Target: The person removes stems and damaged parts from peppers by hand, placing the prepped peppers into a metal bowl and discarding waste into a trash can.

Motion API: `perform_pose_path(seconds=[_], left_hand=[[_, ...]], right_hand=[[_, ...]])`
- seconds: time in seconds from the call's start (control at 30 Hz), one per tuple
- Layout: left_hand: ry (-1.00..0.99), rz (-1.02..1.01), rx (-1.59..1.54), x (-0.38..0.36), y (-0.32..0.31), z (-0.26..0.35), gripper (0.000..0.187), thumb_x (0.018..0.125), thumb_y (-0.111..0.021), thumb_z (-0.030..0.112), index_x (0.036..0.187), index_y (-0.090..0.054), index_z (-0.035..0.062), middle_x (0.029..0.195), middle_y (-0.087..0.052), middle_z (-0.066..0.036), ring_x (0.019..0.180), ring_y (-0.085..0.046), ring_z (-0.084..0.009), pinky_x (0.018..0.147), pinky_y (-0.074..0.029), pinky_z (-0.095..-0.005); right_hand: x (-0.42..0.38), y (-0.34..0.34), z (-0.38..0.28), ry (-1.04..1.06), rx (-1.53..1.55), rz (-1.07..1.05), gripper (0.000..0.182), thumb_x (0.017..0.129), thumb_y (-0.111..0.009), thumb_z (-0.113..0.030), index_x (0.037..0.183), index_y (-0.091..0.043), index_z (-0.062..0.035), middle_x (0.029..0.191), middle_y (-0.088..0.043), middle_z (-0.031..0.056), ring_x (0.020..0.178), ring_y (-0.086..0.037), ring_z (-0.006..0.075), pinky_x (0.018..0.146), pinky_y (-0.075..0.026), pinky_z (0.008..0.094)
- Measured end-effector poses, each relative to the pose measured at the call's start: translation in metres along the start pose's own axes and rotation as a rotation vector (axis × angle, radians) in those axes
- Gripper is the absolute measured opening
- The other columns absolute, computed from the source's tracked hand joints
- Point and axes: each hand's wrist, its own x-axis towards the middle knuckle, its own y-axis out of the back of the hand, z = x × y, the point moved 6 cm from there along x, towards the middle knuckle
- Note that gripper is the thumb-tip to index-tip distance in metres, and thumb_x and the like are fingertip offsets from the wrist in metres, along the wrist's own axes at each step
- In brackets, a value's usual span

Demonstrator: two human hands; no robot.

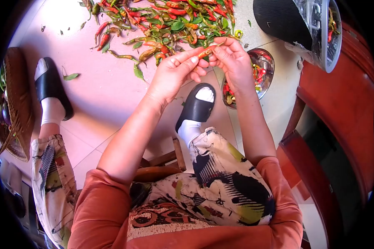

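Note:
A small orange-red chili pepper (206,52) is held between my two hands, above the near right edge of a pile of peppers. My left hand (176,71) pinches its left end between thumb and forefinger. My right hand (232,61) grips the other end, its fingertips near the stem. The pile of red, green and brownish peppers (177,25) with leaves lies spread on the tiled floor. Partly behind my right hand and wrist is a metal bowl (271,70) with red and yellowish pepper pieces in it.
At the upper right stands a black bin (278,23) with a plastic liner, beside reddish-brown wooden furniture (336,91). A woven basket (23,108) holding dark purple vegetables is at the far left. My feet in black sandals rest on the floor, left and centre.

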Motion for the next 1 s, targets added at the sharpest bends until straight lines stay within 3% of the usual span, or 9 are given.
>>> perform_pose_path(seconds=[0.17, 0.23, 0.37, 0.43, 0.6, 0.77, 0.83, 0.87, 1.0], left_hand=[[0.066, -0.049, -0.072, 0.001, 0.004, -0.002, 0.030, 0.091, -0.049, 0.014, 0.114, -0.054, -0.0032, 0.082, -0.063, -0.008, 0.064, -0.058, -0.0110, 0.057, -0.049, -0.0211], [0.104, -0.057, -0.031, 0.002, 0.006, -0.002, 0.029, 0.091, -0.049, 0.014, 0.112, -0.055, -0.0033, 0.081, -0.063, -0.008, 0.062, -0.058, -0.0113, 0.055, -0.049, -0.0210], [0.151, -0.063, 0.076, 0.001, 0.005, -0.001, 0.026, 0.091, -0.048, 0.016, 0.105, -0.057, -0.0045, 0.077, -0.063, -0.009, 0.058, -0.058, -0.0125, 0.053, -0.049, -0.0217], [0.194, -0.089, -0.022, 0.001, 0.007, -0.002, 0.028, 0.092, -0.046, 0.017, 0.104, -0.057, -0.0054, 0.077, -0.063, -0.010, 0.059, -0.059, -0.0132, 0.053, -0.050, -0.0225], [0.271, -0.179, -0.251, 0.003, 0.012, -0.005, 0.038, 0.094, -0.042, 0.026, 0.102, -0.055, -0.0091, 0.082, -0.064, -0.017, 0.065, -0.063, -0.0183, 0.055, -0.054, -0.0266], [0.310, -0.203, -0.288, 0.004, 0.010, -0.007, 0.057, 0.094, -0.033, 0.045, 0.105, -0.055, -0.0065, 0.085, -0.064, -0.017, 0.068, -0.063, -0.0183, 0.055, -0.054, -0.0282], [0.289, -0.170, -0.274, 0.005, 0.013, -0.011, 0.063, 0.092, -0.031, 0.053, 0.107, -0.054, -0.0039, 0.086, -0.064, -0.014, 0.071, -0.063, -0.0173, 0.055, -0.053, -0.0280], [0.304, -0.156, -0.196, 0.005, 0.014, -0.016, 0.061, 0.091, -0.033, 0.054, 0.107, -0.054, -0.0013, 0.085, -0.063, -0.010, 0.070, -0.062, -0.0148, 0.053, -0.051, -0.0259], [0.488, -0.101, 0.135, -0.012, 0.018, -0.071, 0.055, 0.090, -0.039, 0.052, 0.105, -0.055, 0.0018, 0.084, -0.059, -0.007, 0.064, -0.058, -0.0132, 0.050, -0.047, -0.0243]], right_hand=[[-0.004, -0.007, -0.017, 0.115, -0.114, -0.124, 0.035, 0.080, -0.060, -0.002, 0.114, -0.050, -0.0025, 0.096, -0.059, 0.0058, 0.081, -0.058, 0.0106, 0.068, -0.047, 0.0208], [-0.009, -0.015, -0.038, 0.478, -0.738, -0.211, 0.037, 0.077, -0.061, 0.001, 0.112, -0.052, -0.0044, 0.101, -0.058, 0.0049, 0.084, -0.058, 0.0111, 0.071, -0.048, 0.0234], [-0.007, -0.013, -0.043, 0.374, -0.520, -0.153, 0.033, 0.076, -0.062, 0.002, 0.108, -0.056, -0.0017, 0.102, -0.058, 0.0080, 0.084, -0.057, 0.0127, 0.070, -0.047, 0.0222], [-0.010, -0.024, -0.043, 0.479, -0.962, -0.404, 0.022, 0.075, -0.064, 0.001, 0.097, -0.063, -0.0017, 0.093, -0.060, 0.0064, 0.076, -0.057, 0.0117, 0.065, -0.046, 0.0220], [-0.014, -0.027, -0.041, 0.398, -1.019, -0.417, 0.018, 0.075, -0.063, 0.001, 0.093, -0.064, -0.0023, 0.086, -0.060, 0.0062, 0.068, -0.055, 0.0115, 0.060, -0.046, 0.0220], [-0.014, -0.023, -0.037, 0.399, -0.911, -0.348, 0.016, 0.077, -0.061, 0.001, 0.092, -0.064, -0.0028, 0.087, -0.060, 0.0065, 0.067, -0.056, 0.0117, 0.060, -0.046, 0.0215], [-0.016, -0.019, -0.060, 0.641, -1.028, -0.258, 0.015, 0.076, -0.063, -0.005, 0.091, -0.063, -0.0060, 0.081, -0.059, 0.0068, 0.065, -0.057, 0.0160, 0.059, -0.048, 0.0257], [-0.015, -0.004, -0.081, 0.753, -0.992, -0.181, 0.014, 0.076, -0.063, -0.003, 0.090, -0.064, -0.0074, 0.082, -0.059, 0.0039, 0.064, -0.057, 0.0119, 0.056, -0.047, 0.0238], [-0.044, 0.082, -0.206, 1.054, -0.752, 0.623, 0.012, 0.082, -0.062, -0.004, 0.092, -0.061, 0.0027, 0.083, -0.066, 0.0090, 0.073, -0.061, 0.0119, 0.064, -0.049, 0.0216]])
